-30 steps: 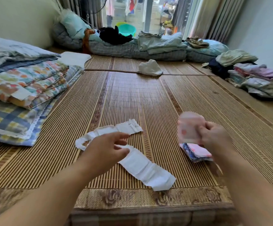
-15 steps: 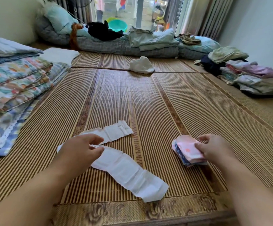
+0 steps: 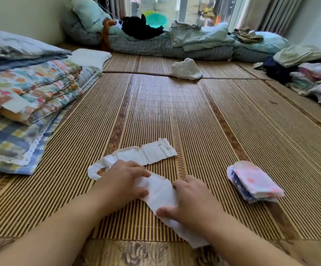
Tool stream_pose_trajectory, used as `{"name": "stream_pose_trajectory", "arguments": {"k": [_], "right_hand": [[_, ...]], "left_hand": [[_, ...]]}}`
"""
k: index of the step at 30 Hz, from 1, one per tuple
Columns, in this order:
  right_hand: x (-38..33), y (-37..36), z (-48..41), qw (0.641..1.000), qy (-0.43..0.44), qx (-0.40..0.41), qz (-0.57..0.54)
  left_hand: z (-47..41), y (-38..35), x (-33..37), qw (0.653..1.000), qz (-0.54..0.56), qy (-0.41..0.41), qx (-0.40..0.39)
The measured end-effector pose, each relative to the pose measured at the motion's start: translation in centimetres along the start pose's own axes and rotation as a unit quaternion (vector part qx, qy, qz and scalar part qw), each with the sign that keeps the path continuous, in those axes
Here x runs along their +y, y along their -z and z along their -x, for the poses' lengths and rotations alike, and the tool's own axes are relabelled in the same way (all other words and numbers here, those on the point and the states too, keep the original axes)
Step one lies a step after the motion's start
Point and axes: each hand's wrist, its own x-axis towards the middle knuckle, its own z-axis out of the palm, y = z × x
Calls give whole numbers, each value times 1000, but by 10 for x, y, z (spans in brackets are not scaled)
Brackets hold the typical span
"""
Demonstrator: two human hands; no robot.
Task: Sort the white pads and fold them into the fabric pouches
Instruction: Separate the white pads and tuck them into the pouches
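Head view, step in hand: both hands are down on the near white pad [image 3: 160,191], so by my read this is the flatten-and-fold step, with the pouching not yet begun
Left hand [image 3: 124,182]: fingers spread and laid flat on the pad's far end, palm pressing it to the bamboo mat [image 3: 175,116]
Right hand [image 3: 191,199]: fingers curled over the pad's middle, thumb tucked at its near edge, pinching the cloth there; the pad's tail runs on under the wrist toward the mat's printed border
Second white pad [image 3: 146,155]: lies flat on the mat just beyond the near pad, its left end close by the left hand's knuckles, touched by neither hand as far as I can tell
Fabric pouches [image 3: 255,182]: a small stack to the right of the near pad, well clear of the right hand, a pink spotted one on top and a blue patterned one showing beneath
What is in the pouches: every one lies shut and flat; whether any holds a pad cannot be told from here
Next move calls for: folding the long pad over on itself, small enough for a pouch, then a reach rightward for the top pouch; that is my judgement
Beyond the near pad: a crumpled white cloth [image 3: 185,70] sits far up the mat, and folded quilts [image 3: 31,89] are piled far off to the left
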Motion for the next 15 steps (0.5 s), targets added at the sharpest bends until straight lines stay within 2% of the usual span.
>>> {"name": "stream_pose_trajectory", "arguments": {"k": [2,4,9,12,15], "right_hand": [[-4,-3,-4,1000,-12,5,-18],[-4,1,-5,997,-7,3,-83],[2,28,4,980,115,-62,-150],[15,50,14,972,125,-69,-186],[36,73,21,964,101,-39,-245]], "left_hand": [[-1,-2,1,1000,4,-15,-11],[-2,-2,3,999,-10,-39,-19],[2,7,13,996,-29,-67,-48],[8,22,13,995,65,-58,-50],[16,39,8,984,144,-25,-100]]}}
